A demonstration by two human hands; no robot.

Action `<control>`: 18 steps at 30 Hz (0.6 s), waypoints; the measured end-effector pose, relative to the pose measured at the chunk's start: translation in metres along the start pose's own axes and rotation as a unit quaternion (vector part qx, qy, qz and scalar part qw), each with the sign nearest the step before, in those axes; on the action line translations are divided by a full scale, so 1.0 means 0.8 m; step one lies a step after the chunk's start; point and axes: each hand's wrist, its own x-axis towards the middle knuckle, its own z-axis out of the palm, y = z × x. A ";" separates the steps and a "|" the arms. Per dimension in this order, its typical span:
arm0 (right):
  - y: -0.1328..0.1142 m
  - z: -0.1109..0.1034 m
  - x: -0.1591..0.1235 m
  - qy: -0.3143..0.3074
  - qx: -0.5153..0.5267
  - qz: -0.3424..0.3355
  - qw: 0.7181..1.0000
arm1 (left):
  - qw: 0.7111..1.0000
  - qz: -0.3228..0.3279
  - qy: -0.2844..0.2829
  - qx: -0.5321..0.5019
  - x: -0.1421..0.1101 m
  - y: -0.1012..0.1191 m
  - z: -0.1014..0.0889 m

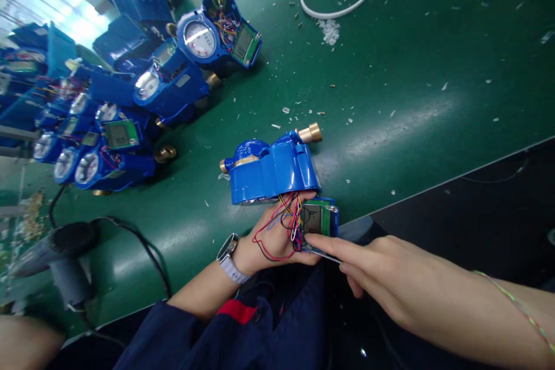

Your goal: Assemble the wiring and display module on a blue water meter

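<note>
My left hand (265, 236), with a watch at the wrist, is closed around a green circuit board with a grey display (313, 217). Red, black, yellow and blue wires (277, 255) loop from the board over this hand and up to a blue water meter (273, 170). The meter lies on its side with brass threaded ends. Pinched in my right hand (385, 274) is a thin metal tool (325, 255); its exact kind is unclear. Its tip meets the board's lower edge, and my right index finger rests near the display's lower left corner.
Several blue meters (173, 87) with exposed boards stand at the left on the green table (411, 69). A dark heat gun (71, 260) with a cord lies at lower left. A white cable (338, 14) loops at the back among scraps. Part of another person's arm (26, 341) shows at bottom left.
</note>
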 end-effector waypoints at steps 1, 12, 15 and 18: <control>0.001 0.005 -0.004 0.007 -0.010 -0.007 1.000 | 1.000 -0.001 0.008 0.004 0.001 0.001 0.000; 0.004 -0.029 0.007 -0.049 -0.014 -0.021 0.998 | 0.998 -0.036 0.045 0.032 0.006 0.008 0.006; -0.004 -0.055 0.022 -0.130 -0.007 0.006 0.991 | 0.997 -0.066 0.023 0.027 0.006 0.008 0.004; -0.009 -0.066 0.025 -0.151 0.013 0.040 0.988 | 0.996 -0.080 0.027 0.020 0.007 0.008 0.008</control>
